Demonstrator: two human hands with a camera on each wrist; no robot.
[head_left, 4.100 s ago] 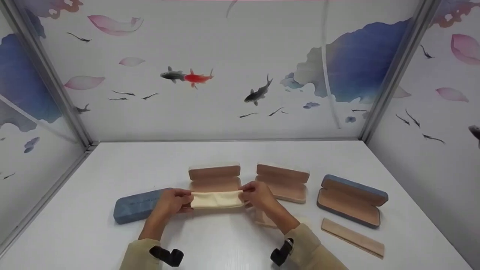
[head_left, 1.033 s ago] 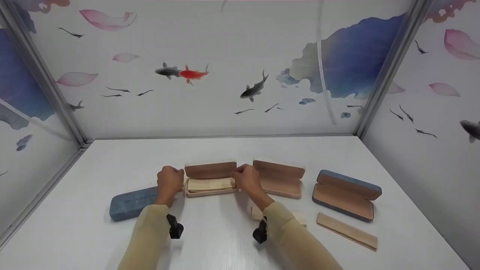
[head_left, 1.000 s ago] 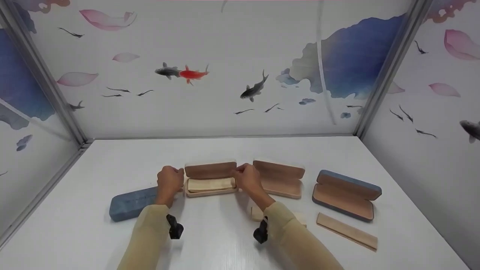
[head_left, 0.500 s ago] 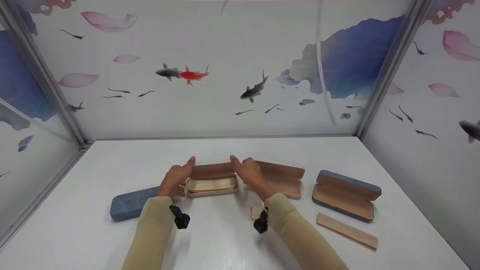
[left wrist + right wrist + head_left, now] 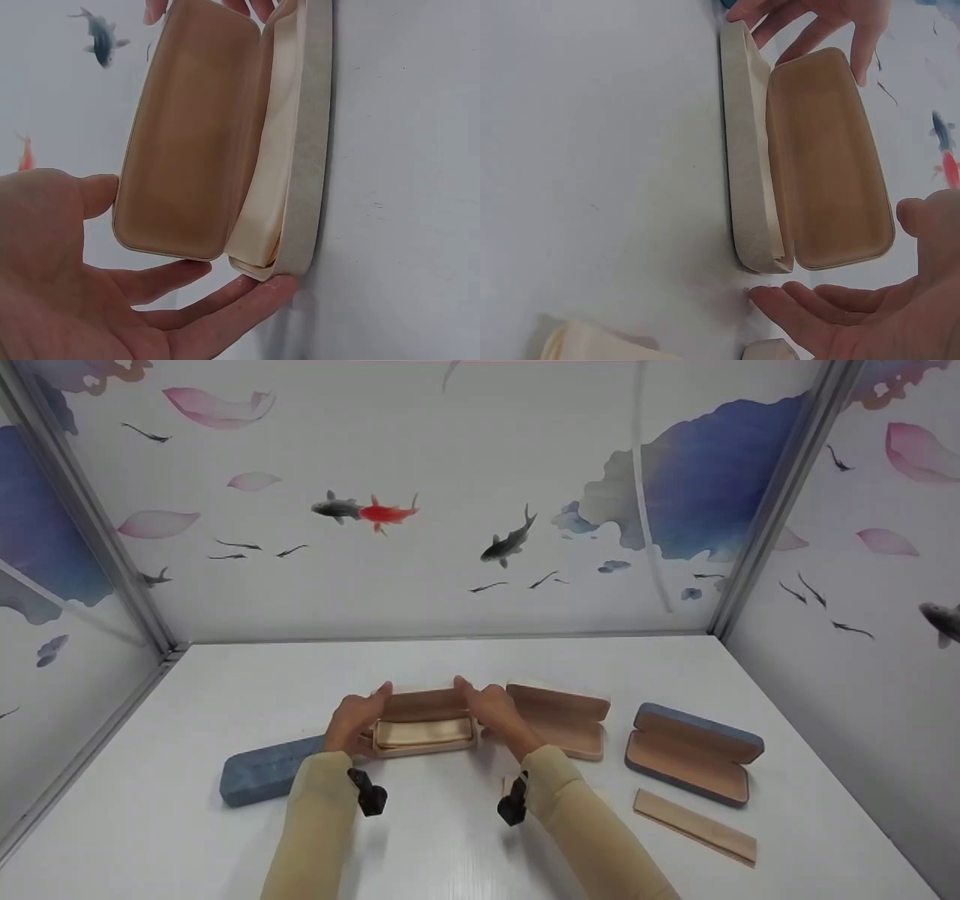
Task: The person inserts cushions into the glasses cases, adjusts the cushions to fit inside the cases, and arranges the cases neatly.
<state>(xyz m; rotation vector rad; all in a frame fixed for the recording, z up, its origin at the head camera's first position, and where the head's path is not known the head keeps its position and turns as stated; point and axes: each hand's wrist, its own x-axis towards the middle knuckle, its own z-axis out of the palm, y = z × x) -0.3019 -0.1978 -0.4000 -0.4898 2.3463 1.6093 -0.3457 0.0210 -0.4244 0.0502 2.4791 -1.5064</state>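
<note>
A cream glasses case (image 5: 427, 705) stands with its lid up and its tan lining showing. In its base lies a folded pale yellow cloth (image 5: 424, 733). My left hand (image 5: 354, 721) is at the case's left end; in the left wrist view its thumb (image 5: 99, 195) touches the lid's edge and its fingertips meet the base's corner. At the opposite end is my right hand (image 5: 497, 712), thumb up by the lid's top edge. The right wrist view shows its fingers (image 5: 817, 304) extended beside the end of the case.
Left of the case lies a closed blue glasses case (image 5: 270, 771). To the right stand another opened cream case (image 5: 562, 720) and an opened blue case (image 5: 697, 754). A folded tan cloth (image 5: 694, 826) lies in front. Another pale cloth (image 5: 604, 345) is mostly hidden by the right sleeve.
The cloth, earlier stretched between both hands, now lies inside the cream case. Both hands have moved from the base's ends up to the lid, which has tilted slightly forward.
</note>
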